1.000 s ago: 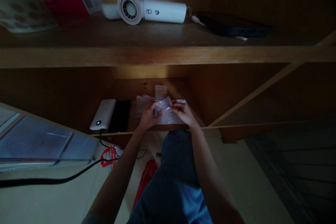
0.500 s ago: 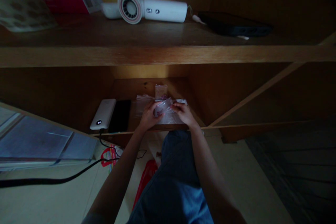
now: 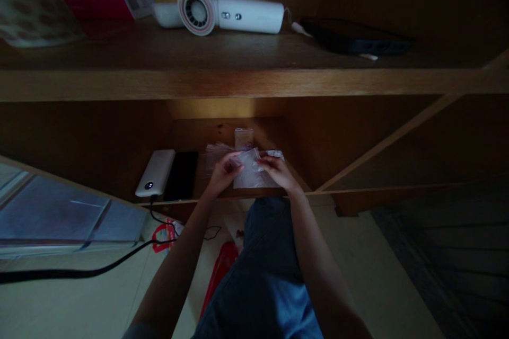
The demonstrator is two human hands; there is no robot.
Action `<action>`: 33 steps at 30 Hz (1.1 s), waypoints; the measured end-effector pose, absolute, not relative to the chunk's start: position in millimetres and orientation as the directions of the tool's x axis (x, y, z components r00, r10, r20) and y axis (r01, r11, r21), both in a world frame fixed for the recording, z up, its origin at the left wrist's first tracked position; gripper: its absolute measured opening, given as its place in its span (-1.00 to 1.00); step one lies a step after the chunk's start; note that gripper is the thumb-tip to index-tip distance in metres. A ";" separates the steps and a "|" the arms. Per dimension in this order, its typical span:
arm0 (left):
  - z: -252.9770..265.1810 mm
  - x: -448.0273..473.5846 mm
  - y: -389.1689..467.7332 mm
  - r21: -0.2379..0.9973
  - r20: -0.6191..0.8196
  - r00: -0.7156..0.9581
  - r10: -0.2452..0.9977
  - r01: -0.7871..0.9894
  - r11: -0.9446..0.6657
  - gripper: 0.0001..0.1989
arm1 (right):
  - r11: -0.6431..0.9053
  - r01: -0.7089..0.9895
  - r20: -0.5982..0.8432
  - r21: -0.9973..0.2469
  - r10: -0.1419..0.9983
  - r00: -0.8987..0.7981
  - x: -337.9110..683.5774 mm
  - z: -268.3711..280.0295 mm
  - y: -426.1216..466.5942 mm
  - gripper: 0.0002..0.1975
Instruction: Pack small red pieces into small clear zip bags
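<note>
A small clear plastic bag [image 3: 249, 160] is held up between my two hands over the lower shelf. My right hand [image 3: 277, 170] pinches its right side between thumb and fingers. On the left, the curled fingers and thumb of my left hand [image 3: 225, 172] close on the bag's other edge; exactly what lies inside that grip is hard to make out. Under my hands lies a larger sheet of clear plastic [image 3: 254, 180]. More clear bags [image 3: 214, 156] are spread by my left hand, and another small zip bag [image 3: 243, 137] lies behind.
A white power bank [image 3: 156, 172] with a black cable and a dark flat phone-like object [image 3: 181, 175] lie left on this shelf. Above, the upper shelf's edge [image 3: 254, 83] juts out, holding a white handheld fan [image 3: 250, 15] and a black phone [image 3: 356, 37].
My left hand has shifted slightly left, its thumb drawing back off the front of the small bag. The bag now shows flatter and more upright. My right hand has barely moved.
</note>
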State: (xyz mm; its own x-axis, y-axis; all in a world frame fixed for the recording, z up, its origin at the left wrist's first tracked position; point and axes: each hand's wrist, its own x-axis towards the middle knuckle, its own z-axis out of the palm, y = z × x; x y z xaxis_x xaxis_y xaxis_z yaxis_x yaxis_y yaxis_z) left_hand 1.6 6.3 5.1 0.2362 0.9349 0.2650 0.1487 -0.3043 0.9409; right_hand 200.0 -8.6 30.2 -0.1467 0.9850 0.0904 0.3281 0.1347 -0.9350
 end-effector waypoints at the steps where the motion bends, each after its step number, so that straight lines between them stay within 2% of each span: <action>1: 4.7 1.4 6.9 0.952 0.247 0.236 0.940 0.120 -0.280 -0.61 | 0.141 0.321 0.099 -0.936 0.985 -0.145 198.5 30.2 -8.6 -0.71; 7: 8.3 3.4 5.6 0.978 0.205 0.237 0.950 -0.016 -0.208 -0.61 | 0.196 0.324 0.177 -0.926 0.980 -0.086 186.7 24.8 -4.8 -0.59; 13: 12.6 3.3 5.0 0.978 0.209 0.187 0.960 -0.065 -0.200 -0.54 | 0.204 0.484 0.233 -0.851 0.972 0.000 182.7 20.7 -2.8 -0.55; 16: 13.1 3.8 4.5 0.970 0.231 0.175 0.957 -0.113 -0.213 -0.59 | 0.178 0.530 0.237 -0.829 0.970 0.044 181.8 22.7 -3.7 -0.56; 19: 11.1 4.0 4.5 0.964 0.232 0.170 0.958 -0.170 -0.204 -0.65 | 0.156 0.502 0.216 -0.851 0.974 0.064 180.6 25.0 -4.3 -0.54; 25: 7.7 1.4 4.6 0.976 0.216 0.216 0.952 -0.052 -0.210 -0.80 | 0.135 0.420 0.189 -0.897 0.978 0.088 176.1 28.3 -4.3 -0.50; 29: 9.5 1.4 4.2 0.976 0.209 0.214 0.954 0.009 -0.216 -0.72 | 0.187 0.442 0.243 -0.877 0.967 0.073 172.2 27.1 -3.3 -0.52; 33: 9.8 2.8 5.2 0.977 0.209 0.193 0.959 0.004 -0.214 -0.69 | 0.172 0.535 0.262 -0.827 0.960 0.097 168.0 25.2 -2.3 -0.55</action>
